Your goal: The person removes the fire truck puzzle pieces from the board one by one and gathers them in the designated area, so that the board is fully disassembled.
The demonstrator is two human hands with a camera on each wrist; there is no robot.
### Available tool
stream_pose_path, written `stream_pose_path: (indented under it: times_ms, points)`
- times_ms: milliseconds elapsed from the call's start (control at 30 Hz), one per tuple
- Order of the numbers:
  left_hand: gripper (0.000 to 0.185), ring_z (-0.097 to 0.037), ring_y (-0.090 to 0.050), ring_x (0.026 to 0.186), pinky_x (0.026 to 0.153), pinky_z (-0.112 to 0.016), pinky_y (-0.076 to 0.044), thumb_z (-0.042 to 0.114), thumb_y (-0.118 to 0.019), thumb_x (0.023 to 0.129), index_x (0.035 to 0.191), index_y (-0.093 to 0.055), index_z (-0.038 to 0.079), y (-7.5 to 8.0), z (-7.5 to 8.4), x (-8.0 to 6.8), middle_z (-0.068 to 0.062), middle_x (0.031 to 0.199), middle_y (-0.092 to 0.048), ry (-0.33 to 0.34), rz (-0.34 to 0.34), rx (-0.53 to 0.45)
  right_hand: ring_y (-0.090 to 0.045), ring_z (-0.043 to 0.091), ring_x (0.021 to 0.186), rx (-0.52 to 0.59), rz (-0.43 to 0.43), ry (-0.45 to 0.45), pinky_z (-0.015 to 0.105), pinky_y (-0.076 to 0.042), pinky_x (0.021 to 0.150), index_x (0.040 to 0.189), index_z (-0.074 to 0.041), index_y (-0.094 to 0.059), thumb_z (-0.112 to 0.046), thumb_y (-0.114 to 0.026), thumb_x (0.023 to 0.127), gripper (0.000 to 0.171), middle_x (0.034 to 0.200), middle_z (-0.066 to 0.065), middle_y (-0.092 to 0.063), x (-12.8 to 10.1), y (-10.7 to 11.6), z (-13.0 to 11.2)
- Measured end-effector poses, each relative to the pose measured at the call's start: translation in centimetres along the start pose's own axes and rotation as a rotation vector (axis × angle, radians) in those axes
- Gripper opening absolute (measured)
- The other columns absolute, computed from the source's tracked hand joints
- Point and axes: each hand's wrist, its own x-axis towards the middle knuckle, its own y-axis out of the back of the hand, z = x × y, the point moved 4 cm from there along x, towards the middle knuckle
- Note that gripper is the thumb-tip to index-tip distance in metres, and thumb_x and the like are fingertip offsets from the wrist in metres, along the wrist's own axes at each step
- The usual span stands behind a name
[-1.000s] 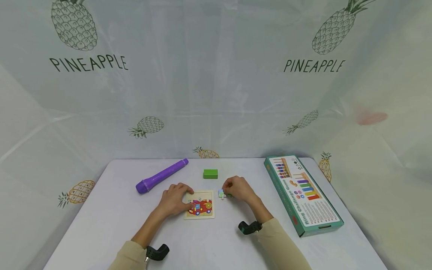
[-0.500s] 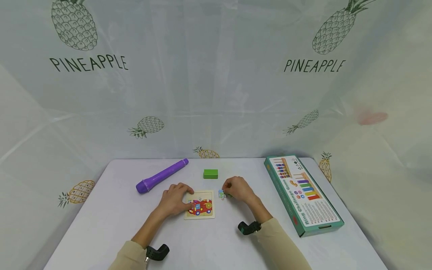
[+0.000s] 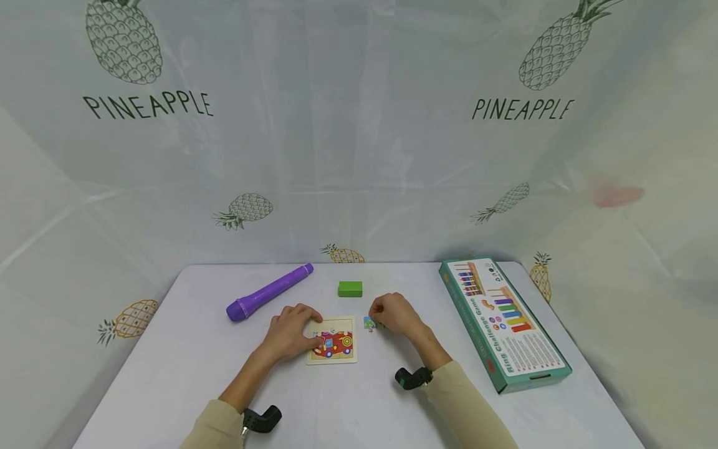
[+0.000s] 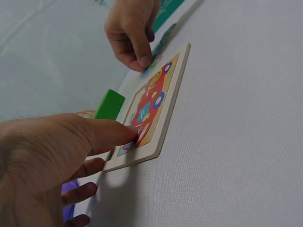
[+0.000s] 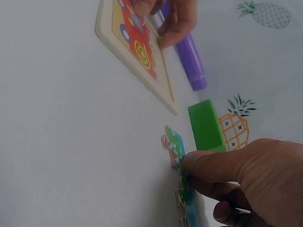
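A small wooden jigsaw board point(image 3: 338, 360) with a red truck picture lies flat on the white table. My left hand point(image 3: 288, 332) holds it at its left side, thumb pressed on the picture and index finger at the far edge. The board's far strip shows bare wood. To its right, my right hand point(image 3: 397, 313) pinches a small blue-and-green puzzle piece point(image 5: 174, 142) close over the table; the fingertips behind the piece are partly hidden. Another similar piece point(image 5: 185, 195) lies beneath the right hand in the right wrist view.
Behind the board stands a green block point(image 3: 350, 289). A purple wand-shaped tube point(image 3: 269, 293) lies at the back left. On the right is a flat green game box point(image 3: 513, 324). A pineapple-print curtain point(image 3: 359, 156) hangs behind the table.
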Motion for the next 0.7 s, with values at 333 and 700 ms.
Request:
stream_pose_path:
  times_ms: [333,700]
  points:
    - [0.040,-0.030,-0.043,0.119,0.093,-0.056,-0.033,0.046,-0.078,0.071,0.105,-0.064,0.029,0.13,0.05,-0.06,0.005,0.122,-0.055,-0.003,0.005,-0.003,-0.051,0.011,0.067,-0.001,-0.008,-0.011,0.025,-0.043,0.058,0.079,-0.014,-0.071,-0.013,-0.068,0.085,0.007,0.071,-0.007,-0.062,0.01,-0.09,-0.01]
    - [0.041,-0.030,-0.043,0.119,0.093,-0.055,-0.033,0.046,-0.077,0.071,0.106,-0.064,0.028,0.08,0.12,-0.20,0.004,0.123,-0.055,0.004,0.001,-0.003,-0.051,0.011,0.069,-0.011,-0.011,-0.020,0.025,-0.042,0.060,0.080,-0.016,-0.070,-0.016,-0.067,0.086,0.007,0.072,-0.009,-0.061,0.07,-0.33,0.22]
